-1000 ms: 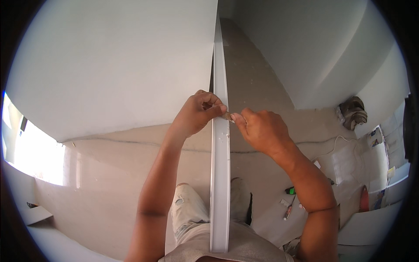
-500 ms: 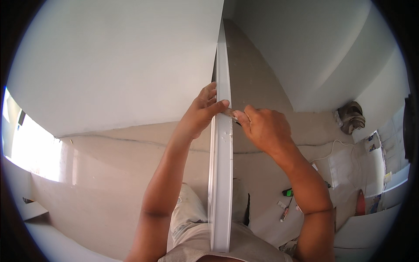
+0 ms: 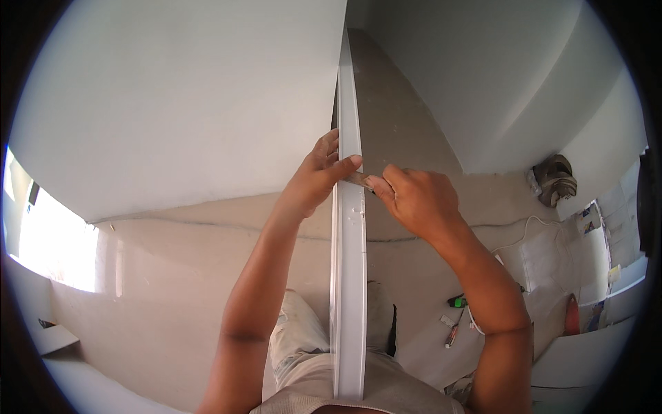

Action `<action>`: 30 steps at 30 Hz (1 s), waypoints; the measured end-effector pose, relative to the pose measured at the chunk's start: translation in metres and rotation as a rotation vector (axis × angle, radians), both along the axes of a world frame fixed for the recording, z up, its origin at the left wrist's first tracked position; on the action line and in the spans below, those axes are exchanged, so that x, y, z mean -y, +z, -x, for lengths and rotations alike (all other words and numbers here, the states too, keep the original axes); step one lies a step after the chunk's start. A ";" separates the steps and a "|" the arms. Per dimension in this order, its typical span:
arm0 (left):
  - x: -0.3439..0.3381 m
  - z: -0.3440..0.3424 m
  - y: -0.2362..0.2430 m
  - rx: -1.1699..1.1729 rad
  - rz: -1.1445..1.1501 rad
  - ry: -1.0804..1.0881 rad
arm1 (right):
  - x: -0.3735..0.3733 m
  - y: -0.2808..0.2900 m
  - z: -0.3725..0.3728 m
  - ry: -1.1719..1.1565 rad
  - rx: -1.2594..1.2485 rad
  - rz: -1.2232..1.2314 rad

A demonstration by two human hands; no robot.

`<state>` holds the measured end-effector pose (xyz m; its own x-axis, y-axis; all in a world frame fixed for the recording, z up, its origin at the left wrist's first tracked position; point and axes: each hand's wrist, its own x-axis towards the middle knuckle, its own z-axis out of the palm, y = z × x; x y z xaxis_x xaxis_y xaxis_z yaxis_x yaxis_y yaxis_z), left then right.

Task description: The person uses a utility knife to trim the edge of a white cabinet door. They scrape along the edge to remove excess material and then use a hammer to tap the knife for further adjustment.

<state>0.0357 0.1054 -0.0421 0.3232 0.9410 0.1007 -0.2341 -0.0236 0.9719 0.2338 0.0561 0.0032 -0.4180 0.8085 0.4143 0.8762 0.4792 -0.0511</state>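
Note:
A long white frame profile [image 3: 353, 290] runs upright through the middle, from my body to the far wall end. My left hand [image 3: 317, 178] is closed around it, with the fingers at its left edge and the thumb lying across its face. My right hand [image 3: 422, 201], at the right side of the profile, grips a flat brownish-grey blade-like tool [image 3: 357, 179]. The tool's tip rests across the profile just below my left thumb, and its handle end is hidden in my fist. Small chips or marks show on the profile's face below the tool.
A white wall [image 3: 186, 96] stands left of the profile, and another wall [image 3: 476, 76] stands at right. A cable [image 3: 276, 234] crosses the tiled floor [image 3: 179, 297]. A green-and-black tool [image 3: 457, 302] and a screwdriver-like tool [image 3: 452, 336] lie at right, with a dark bag [image 3: 554, 181] beyond.
The blade-like tool lies slightly flatter across the profile, with my right hand a little to the left. My left hand keeps its hold in nearly the same place.

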 end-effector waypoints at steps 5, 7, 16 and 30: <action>-0.007 0.003 -0.011 -0.063 0.005 0.013 | -0.004 -0.002 0.000 -0.004 -0.030 0.052; -0.007 0.003 -0.011 -0.048 0.025 -0.005 | -0.006 -0.001 0.000 -0.017 -0.028 0.086; 0.003 -0.002 -0.012 0.013 0.024 -0.025 | 0.009 0.017 0.016 -0.141 -0.021 0.268; 0.039 -0.069 0.074 -0.455 -1.062 0.008 | 0.013 -0.020 -0.033 0.052 -0.068 -0.134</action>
<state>0.1045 0.0662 0.0317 0.5274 0.4538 0.7183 0.1363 -0.8796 0.4557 0.2673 0.0431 -0.0166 -0.4250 0.7224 0.5455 0.8470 0.5300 -0.0420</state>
